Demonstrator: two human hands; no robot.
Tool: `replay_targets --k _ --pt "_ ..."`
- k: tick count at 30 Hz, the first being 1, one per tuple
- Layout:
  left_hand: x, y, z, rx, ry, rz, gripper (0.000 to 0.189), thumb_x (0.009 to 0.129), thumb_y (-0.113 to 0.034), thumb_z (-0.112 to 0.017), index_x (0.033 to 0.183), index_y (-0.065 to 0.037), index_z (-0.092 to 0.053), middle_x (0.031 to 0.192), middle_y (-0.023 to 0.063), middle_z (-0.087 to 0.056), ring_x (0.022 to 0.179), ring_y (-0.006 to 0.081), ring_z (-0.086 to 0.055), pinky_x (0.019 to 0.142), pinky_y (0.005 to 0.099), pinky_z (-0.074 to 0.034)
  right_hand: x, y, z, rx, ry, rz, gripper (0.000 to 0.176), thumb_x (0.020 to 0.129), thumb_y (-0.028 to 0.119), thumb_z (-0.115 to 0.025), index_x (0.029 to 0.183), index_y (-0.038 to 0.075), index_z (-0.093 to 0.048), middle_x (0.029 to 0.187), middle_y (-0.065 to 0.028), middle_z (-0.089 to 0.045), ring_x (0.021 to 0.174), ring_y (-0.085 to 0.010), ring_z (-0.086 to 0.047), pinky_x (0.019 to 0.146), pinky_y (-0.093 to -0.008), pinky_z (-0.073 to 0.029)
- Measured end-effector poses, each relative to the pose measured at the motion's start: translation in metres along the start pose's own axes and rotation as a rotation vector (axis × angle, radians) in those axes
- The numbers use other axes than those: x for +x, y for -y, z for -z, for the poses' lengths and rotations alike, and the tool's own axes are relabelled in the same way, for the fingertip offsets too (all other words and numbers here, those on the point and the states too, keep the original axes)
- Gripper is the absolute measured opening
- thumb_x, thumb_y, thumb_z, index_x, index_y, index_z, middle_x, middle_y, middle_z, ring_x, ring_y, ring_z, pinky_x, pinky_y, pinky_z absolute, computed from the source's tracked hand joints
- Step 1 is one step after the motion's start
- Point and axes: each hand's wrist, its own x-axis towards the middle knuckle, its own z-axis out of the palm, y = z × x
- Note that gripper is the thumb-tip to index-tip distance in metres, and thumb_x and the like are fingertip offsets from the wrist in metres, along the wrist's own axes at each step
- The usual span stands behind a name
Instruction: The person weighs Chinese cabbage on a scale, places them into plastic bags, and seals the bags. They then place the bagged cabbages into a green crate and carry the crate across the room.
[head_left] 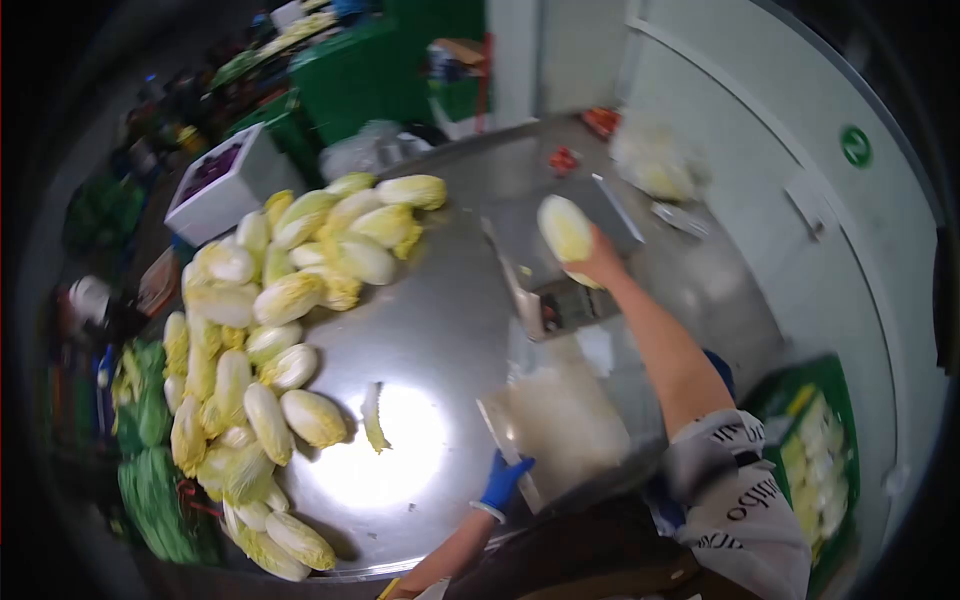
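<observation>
My right hand (597,262), bare, is closed on a pale napa cabbage (565,228), held over a flat metal plate (520,225) at the back of the steel table. My left hand (503,484), in a blue glove, lies at the near-left edge of a whitish flat slab (570,415), its fingers apart and touching the edge strip. Between plate and slab is a small dark panel (570,308). A large pile of napa cabbages (285,300) covers the left side of the steel table (440,300), with a loose leaf (374,418) beside it.
A white box of purple produce (225,185) stands beyond the pile. Red items (563,160) and a clear bag (655,160) lie at the back right. A green crate of wrapped cabbages (815,460) sits at the right, near a pale wall (740,130). Green bins (350,80) stand behind.
</observation>
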Motion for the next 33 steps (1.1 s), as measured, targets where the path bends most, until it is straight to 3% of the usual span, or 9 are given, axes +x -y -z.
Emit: replay_targets --k 2,5,8,15,21,22,26,30,33 --pt "0.008 0.01 0.01 -0.011 0.017 0.001 0.052 0.077 -0.014 -0.073 0.119 -0.004 -0.044 0.099 0.007 -0.057 0.092 0.0179 -0.056 0.082 0.0321 -0.047 0.012 -0.02 -0.006 0.031 -0.031 -0.045 0.095 0.055 0.019 -0.084 0.134 0.003 -0.035 0.123 -0.019 -0.053 0.115 -0.0294 -0.052 0.099 -0.038 -0.041" --pt "0.014 0.008 0.023 0.061 0.048 0.065 0.066 0.075 -0.023 -0.076 0.127 -0.003 -0.04 0.107 0.009 -0.055 0.099 0.0185 -0.054 0.087 0.0324 -0.045 -0.016 -0.008 0.015 0.605 0.127 -0.329 0.077 0.066 0.009 -0.078 0.132 0.003 -0.04 0.115 -0.0118 -0.059 0.099 -0.0228 -0.061 0.084 -0.0342 -0.051" --pt "0.013 0.005 0.024 0.055 0.101 0.06 0.075 0.077 -0.028 -0.074 0.136 -0.003 -0.034 0.122 0.0129 -0.051 0.113 0.0223 -0.049 0.097 0.0354 -0.041 -0.13 0.004 0.027 0.824 0.292 -0.34 0.074 0.071 0.004 -0.075 0.135 0.008 -0.038 0.121 -0.0097 -0.055 0.107 -0.0214 -0.056 0.089 -0.036 -0.048" --pt "0.009 0.008 0.024 0.04 0.17 0.047 0.08 0.079 -0.028 -0.072 0.14 -0.003 -0.028 0.126 0.0143 -0.048 0.115 0.024 -0.049 0.098 0.0361 -0.04 -0.377 -0.021 -0.032 0.746 0.333 -0.389 0.092 0.062 0.014 -0.083 0.137 0.0 -0.032 0.125 -0.0159 -0.049 0.117 -0.0266 -0.048 0.101 -0.0379 -0.038" --pt "-0.016 -0.003 0.004 0.048 0.238 0.07 0.081 0.084 -0.032 -0.067 0.145 -0.008 -0.018 0.132 0.0117 -0.045 0.117 0.0224 -0.047 0.097 0.035 -0.039 -0.375 0.011 0.002 0.073 0.553 -0.201 0.095 0.065 0.027 -0.082 0.139 0.001 -0.029 0.139 -0.0218 -0.034 0.132 -0.0315 -0.03 0.108 -0.041 -0.026" --pt "-0.011 0.003 0.005 0.04 0.23 0.073 0.081 0.085 -0.033 -0.065 0.146 -0.009 -0.016 0.133 0.0115 -0.044 0.118 0.0227 -0.046 0.097 0.0352 -0.039 -0.364 0.016 0.018 0.049 0.454 -0.078 0.078 0.071 0.025 -0.077 0.135 0.002 -0.037 0.135 -0.0201 -0.041 0.128 -0.0284 -0.037 0.106 -0.0389 -0.031" --pt "-0.013 0.009 0.0 -0.039 0.096 0.197 0.073 0.092 -0.044 -0.051 0.147 -0.013 -0.014 0.138 0.0094 -0.039 0.122 0.0226 -0.042 0.099 0.0357 -0.037 -0.319 -0.069 0.005 0.356 -0.077 -0.332 0.041 0.085 0.02 -0.065 0.12 0.003 -0.055 0.097 -0.0117 -0.063 0.089 -0.0229 -0.061 0.081 -0.0351 -0.049" --pt "-0.023 0.006 -0.02 -0.146 0.075 0.126 0.068 0.096 -0.043 -0.045 0.148 -0.016 -0.012 0.137 0.0029 -0.037 0.115 0.0163 -0.044 0.092 0.0319 -0.041 -0.295 -0.045 -0.019 0.501 0.757 -0.628 0.052 0.085 0.034 -0.064 0.127 0.007 -0.05 0.099 -0.0083 -0.063 0.086 -0.0187 -0.06 0.066 -0.0339 -0.05" --pt "-0.009 0.033 -0.023 -0.148 0.089 0.076 0.069 0.097 -0.038 -0.044 0.149 -0.015 -0.004 0.142 0.0039 -0.032 0.118 0.0166 -0.042 0.09 0.0289 -0.041 -0.307 -0.024 -0.066 0.674 0.823 -0.273 0.074 0.079 0.041 -0.069 0.129 -0.005 -0.041 0.119 -0.0186 -0.055 0.108 -0.0242 -0.056 0.089 -0.0361 -0.046"
